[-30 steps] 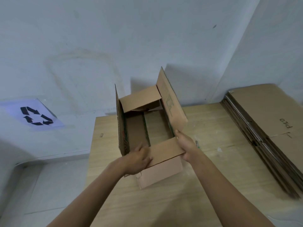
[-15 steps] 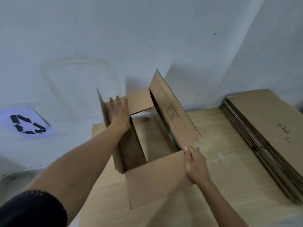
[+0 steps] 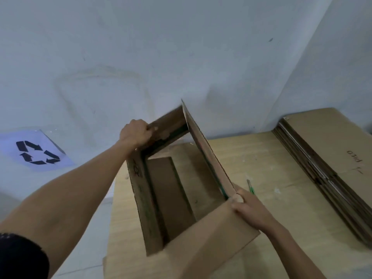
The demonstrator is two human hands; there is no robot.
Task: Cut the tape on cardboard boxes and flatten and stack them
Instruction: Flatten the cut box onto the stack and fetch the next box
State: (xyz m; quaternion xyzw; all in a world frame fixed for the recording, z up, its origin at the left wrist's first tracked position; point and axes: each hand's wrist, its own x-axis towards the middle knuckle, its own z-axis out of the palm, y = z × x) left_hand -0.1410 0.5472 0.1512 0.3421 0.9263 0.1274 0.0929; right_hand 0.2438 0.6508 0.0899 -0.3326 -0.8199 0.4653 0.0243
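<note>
An opened brown cardboard box [image 3: 207,158] stands on the wooden table [image 3: 271,158], open through so the tabletop shows inside it. My left hand [image 3: 136,133] is closed over the box's far left top corner. My right hand [image 3: 247,208] pinches the near right corner, where the right wall meets the near flap [image 3: 205,238]. The box leans out of square, its right wall tilted. A stack of flattened boxes [image 3: 330,150] lies at the table's right side. A thin green cutter [image 3: 250,187] lies on the table just right of the box.
A pale wall [image 3: 181,47] rises right behind the table. A sheet with a black recycling symbol [image 3: 37,155] hangs on the wall at left. The table's left edge [image 3: 112,208] drops to a light floor.
My left hand has moved from resting flat on the left wall to gripping the far corner. The box has skewed further and the near flap has dropped toward me.
</note>
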